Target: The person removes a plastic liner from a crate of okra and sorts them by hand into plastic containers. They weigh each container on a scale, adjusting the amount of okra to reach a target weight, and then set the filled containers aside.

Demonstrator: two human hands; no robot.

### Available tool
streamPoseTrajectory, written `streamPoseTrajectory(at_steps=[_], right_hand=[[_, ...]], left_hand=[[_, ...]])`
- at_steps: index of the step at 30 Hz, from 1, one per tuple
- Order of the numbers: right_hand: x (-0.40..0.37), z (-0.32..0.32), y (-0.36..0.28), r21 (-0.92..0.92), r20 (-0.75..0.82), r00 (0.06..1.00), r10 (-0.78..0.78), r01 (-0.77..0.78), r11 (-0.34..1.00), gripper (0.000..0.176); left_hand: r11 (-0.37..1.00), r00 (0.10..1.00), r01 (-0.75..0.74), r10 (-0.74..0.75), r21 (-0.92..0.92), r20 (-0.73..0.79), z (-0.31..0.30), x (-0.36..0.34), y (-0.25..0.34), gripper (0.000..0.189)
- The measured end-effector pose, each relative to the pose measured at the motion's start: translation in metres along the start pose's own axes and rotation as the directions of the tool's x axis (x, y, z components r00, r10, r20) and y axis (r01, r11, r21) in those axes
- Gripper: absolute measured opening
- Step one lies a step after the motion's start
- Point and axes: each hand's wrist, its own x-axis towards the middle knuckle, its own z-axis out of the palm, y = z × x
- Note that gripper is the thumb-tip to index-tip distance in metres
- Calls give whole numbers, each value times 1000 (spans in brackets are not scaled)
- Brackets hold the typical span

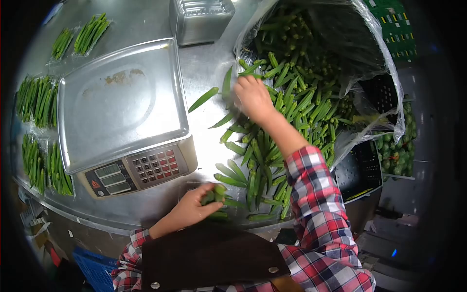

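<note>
Right hand (251, 97) is hanging at the left edge of the okra pile (311, 104), fingers curled, can't tell if they're gripping. It's sitting nearer the loose pod (203, 100) lying just left, long axis slanting toward it. Left hand (194, 204) is clamping okra pods (220, 190).

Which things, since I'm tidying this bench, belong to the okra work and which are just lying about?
Apparently part of the work:
loose okra, some in the left hand, more beside the right hand
clear plastic bag
packed okra
digital scale

Probably just lying about:
blue plastic crate
round green produce
</note>
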Motion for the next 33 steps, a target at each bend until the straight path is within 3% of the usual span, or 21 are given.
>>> streamPoseTrajectory(at_steps=[1,3,4,6,7,10,13,14,17,18,21,22,24,27,33], right_hand=[[11,2,5,-2,44,999,-32,32,999,21],[25,33,18,-75,6,983,-182,182,980,23],[30,39,19,-114,-11,967,-256,253,961,25],[37,40,21,-160,131,964,-233,252,954,26],[39,38,20,-182,206,954,-218,256,949,27],[32,17,21,-100,15,932,-363,363,926,19],[30,14,4,41,95,896,-434,432,901,28],[33,26,0,34,7,856,-516,516,856,32],[38,53,-23,-33,-33,886,-462,461,887,35],[38,55,-27,-8,-97,906,-412,414,910,20],[32,47,-23,-70,40,929,-368,370,926,20],[27,42,-18,-62,-2,927,-376,375,925,22],[11,13,-17,67,89,977,-195,190,980,36],[-30,-39,-34,191,114,993,-21,-1,982,44],[-141,-71,-139,426,344,939,-12,-144,893,40]], left_hand=[[907,988,-144,158,395,-3,3,3,-6,34],[487,968,-227,211,843,138,11,8,-5,45],[383,970,-211,194,899,145,16,11,-13,47],[159,975,-181,159,971,156,23,16,-33,52],[198,978,-172,150,965,144,23,15,-35,54],[287,982,-161,139,945,125,20,10,-38,59],[335,974,-194,182,922,139,19,6,-42,63],[360,968,-216,203,908,150,19,6,-44,64],[357,944,-238,305,903,128,12,2,-43,62],[371,937,-214,341,904,82,5,-4,-41,59],[529,891,-53,409,847,-199,-16,-32,-34,43],[581,868,-19,414,814,-274,-21,-40,-37,40],[677,804,33,419,736,-421,-29,-53,-41,36],[764,819,114,290,635,-496,-32,-65,-48,33],[922,854,162,47,351,-518,-20,-62,-73,36]])
